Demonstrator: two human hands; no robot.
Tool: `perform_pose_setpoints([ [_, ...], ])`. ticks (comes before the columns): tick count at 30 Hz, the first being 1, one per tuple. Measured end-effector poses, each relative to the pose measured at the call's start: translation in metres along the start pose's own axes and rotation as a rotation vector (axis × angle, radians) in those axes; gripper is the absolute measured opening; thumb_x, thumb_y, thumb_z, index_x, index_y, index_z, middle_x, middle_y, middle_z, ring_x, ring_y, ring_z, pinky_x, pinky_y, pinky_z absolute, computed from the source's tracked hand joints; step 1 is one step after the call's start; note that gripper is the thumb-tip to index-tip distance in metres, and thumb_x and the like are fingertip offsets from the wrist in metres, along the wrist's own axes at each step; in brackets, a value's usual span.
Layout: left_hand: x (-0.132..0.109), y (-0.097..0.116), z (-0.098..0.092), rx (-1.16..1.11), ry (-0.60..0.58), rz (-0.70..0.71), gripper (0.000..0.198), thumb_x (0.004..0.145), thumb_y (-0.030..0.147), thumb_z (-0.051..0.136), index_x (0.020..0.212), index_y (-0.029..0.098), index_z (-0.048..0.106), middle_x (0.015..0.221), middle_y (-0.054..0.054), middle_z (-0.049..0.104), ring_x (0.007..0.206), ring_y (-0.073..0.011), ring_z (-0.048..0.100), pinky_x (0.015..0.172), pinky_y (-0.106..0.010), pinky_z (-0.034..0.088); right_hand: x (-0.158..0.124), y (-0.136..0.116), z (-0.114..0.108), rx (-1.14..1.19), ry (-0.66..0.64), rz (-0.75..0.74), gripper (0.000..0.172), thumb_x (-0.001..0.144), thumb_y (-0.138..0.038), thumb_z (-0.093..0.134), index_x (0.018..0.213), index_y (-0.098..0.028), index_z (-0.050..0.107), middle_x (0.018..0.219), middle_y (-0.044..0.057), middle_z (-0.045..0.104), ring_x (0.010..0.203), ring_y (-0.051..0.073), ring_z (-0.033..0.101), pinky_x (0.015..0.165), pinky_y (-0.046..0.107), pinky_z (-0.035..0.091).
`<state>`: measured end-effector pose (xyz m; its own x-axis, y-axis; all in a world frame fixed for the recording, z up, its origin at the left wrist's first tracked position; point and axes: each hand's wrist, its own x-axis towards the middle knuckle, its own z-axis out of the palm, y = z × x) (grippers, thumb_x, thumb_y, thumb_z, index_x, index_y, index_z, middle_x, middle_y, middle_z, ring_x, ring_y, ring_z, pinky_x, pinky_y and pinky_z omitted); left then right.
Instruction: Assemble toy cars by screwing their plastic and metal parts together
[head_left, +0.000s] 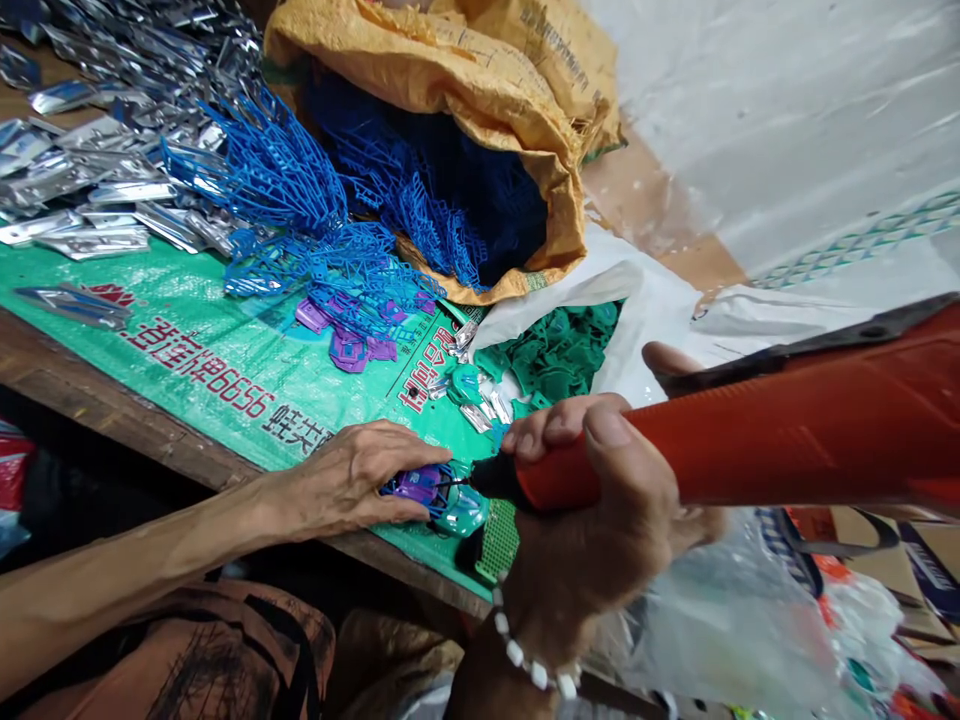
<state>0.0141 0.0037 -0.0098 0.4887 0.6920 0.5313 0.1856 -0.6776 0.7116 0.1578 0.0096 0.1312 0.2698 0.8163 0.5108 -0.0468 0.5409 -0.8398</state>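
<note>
My left hand [367,470] is closed around the end of a small toy car [420,487], thumb and fingers on either side of it. The car has a purple body, blue frame parts and a teal-green section pointing away from that hand. In my right hand [615,480] is a red electric screwdriver [757,430], held nearly level with fingers wrapped round its front. Its black nose and thin bit reach the top of the car; whether the bit sits in a screw is too small to tell. A green mesh piece [499,540] lies just beside the car.
An orange woven sack [450,70] spills blue plastic frames [277,180] onto the green sheet [165,330]. Silvery parts [112,160] are heaped at far left. Purple pieces [360,345] lie mid-table. A white bag [622,280] holds green parts [562,350]. The wooden table edge [187,450] runs in front.
</note>
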Motion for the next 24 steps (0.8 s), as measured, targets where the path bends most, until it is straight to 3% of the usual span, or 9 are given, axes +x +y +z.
perform_pose_setpoints([
  [9,0.004,0.001,0.0,0.003,-0.025,0.005,0.048,0.098,0.045,0.066,0.137,0.018,0.061,0.122,-0.009,0.077,0.117,-0.0246,0.07,0.103,-0.037,0.052,-0.001,0.005,-0.002,0.007,-0.015,0.008,0.035,0.081,-0.016,0.073,0.113,-0.028,0.065,0.063,-0.009,0.062,0.046,0.012,0.057,0.046,0.028,0.048],
  [24,0.004,0.001,0.004,0.05,-0.005,0.002,0.041,0.093,0.037,0.074,0.13,0.019,0.068,0.124,-0.006,0.078,0.116,-0.0243,0.072,0.104,-0.039,0.053,-0.006,-0.014,-0.006,0.071,-0.096,0.116,0.033,0.075,-0.023,0.08,0.104,-0.027,0.064,0.061,-0.009,0.061,0.042,0.01,0.055,0.044,0.026,0.05],
])
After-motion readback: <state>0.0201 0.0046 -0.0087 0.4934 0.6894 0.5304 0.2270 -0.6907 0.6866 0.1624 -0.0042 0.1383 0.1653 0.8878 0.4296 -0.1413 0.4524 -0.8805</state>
